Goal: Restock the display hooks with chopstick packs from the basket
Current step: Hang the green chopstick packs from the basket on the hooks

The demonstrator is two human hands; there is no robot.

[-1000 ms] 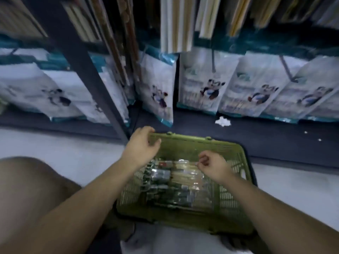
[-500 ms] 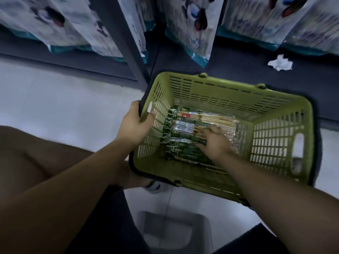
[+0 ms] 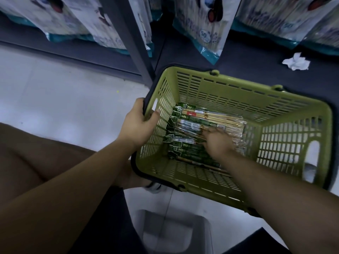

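The green basket [image 3: 238,99] sits low in front of the person, its far side against the edge of a dark bottom shelf [image 3: 256,57] and its near side over the pale floor [image 3: 55,88]. The left hand [image 3: 136,125] grips the basket's left rim: the thumb hooks over the rim to the inside of the slotted wall, and the fingers wrap the outside where a dark handle runs along it.

The chopstick packs [image 3: 200,118] lie flat in a loose heap on the basket's bottom, toward its left half, with their green header ends pointing at the left wall. Pale sticks show through the clear wrap on the uppermost packs. The right hand [image 3: 217,142] is down inside the basket, palm down on the heap, with its fingers reaching toward the left wall across the packs. The fingertips are blurred, so whether they lie flat or pinch a pack cannot be told.

On the shelf, white-and-teal bags [image 3: 200,24] hang down just behind the basket, and more of them run to either side. A dark upright post [image 3: 128,33] stands between them, left of the basket. A crumpled scrap of white paper [image 3: 296,61] lies on the shelf to the right, apart from the basket. A bare knee [image 3: 27,153] shows at the left edge, and a grey plastic thing [image 3: 174,231] sits on the floor below the arms.
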